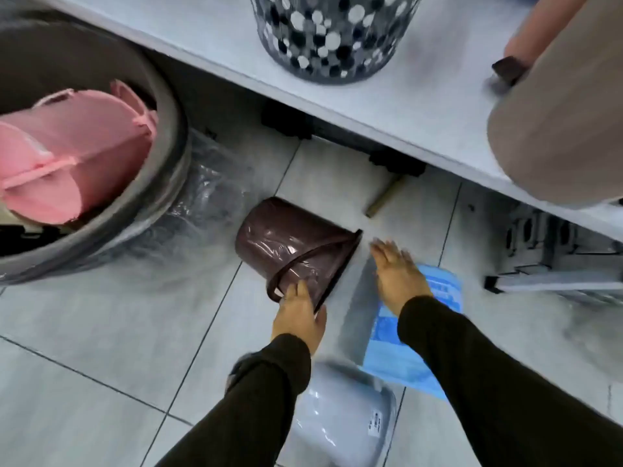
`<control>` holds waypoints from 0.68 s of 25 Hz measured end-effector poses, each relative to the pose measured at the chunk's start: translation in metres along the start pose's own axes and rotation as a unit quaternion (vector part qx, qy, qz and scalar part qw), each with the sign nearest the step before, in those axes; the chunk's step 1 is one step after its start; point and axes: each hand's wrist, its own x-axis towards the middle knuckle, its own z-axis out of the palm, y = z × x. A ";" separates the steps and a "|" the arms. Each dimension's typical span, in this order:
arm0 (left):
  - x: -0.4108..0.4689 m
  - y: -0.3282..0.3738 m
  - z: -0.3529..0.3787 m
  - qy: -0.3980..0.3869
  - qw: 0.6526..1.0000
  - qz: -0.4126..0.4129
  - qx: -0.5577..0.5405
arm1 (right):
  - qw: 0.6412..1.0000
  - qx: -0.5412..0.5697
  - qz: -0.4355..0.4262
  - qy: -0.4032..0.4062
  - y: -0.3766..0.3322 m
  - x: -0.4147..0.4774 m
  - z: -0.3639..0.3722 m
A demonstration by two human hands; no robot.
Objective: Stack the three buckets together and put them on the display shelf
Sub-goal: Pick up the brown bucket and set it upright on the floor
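Three buckets to stack, I only spot one clearly: brown bucket [290,251] on its side on the floor [101,332], mouth facing right. Left hand [298,318] grips its rim; right hand [397,274] hovers flat, empty, beside the mouth.

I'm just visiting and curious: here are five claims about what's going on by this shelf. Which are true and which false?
1. The brown bucket lies on its side on the floor. True.
2. The left hand grips the brown bucket at its rim. True.
3. The right hand holds the blue bag. False: it is open, fingers spread, above the bag and beside the bucket's mouth.
4. The spotted basket stands on the floor. False: it stands on the shelf.
5. Pink items lie inside the big grey tub. True.
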 end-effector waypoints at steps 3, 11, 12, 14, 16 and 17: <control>0.039 -0.018 0.033 -0.005 0.998 -0.032 -0.061 | 0.998 0.052 -0.006 0.024 0.002 0.063 0.017; 0.047 -0.049 0.004 0.108 0.985 0.039 -0.132 | 0.991 0.052 -0.038 0.113 -0.022 0.089 0.006; 0.049 -0.051 -0.010 0.114 0.981 0.040 -0.153 | 0.987 0.095 -0.038 0.127 -0.024 0.090 0.000; 0.062 -0.056 -0.039 0.127 0.971 0.018 -0.201 | 0.979 0.178 0.009 0.101 -0.024 0.092 -0.012; 0.080 -0.061 -0.059 0.110 0.954 -0.045 -0.276 | 0.969 0.230 0.081 0.032 -0.022 0.092 -0.015; 0.087 -0.063 -0.063 0.093 0.944 -0.082 -0.306 | 0.965 0.239 0.107 0.004 -0.022 0.089 -0.012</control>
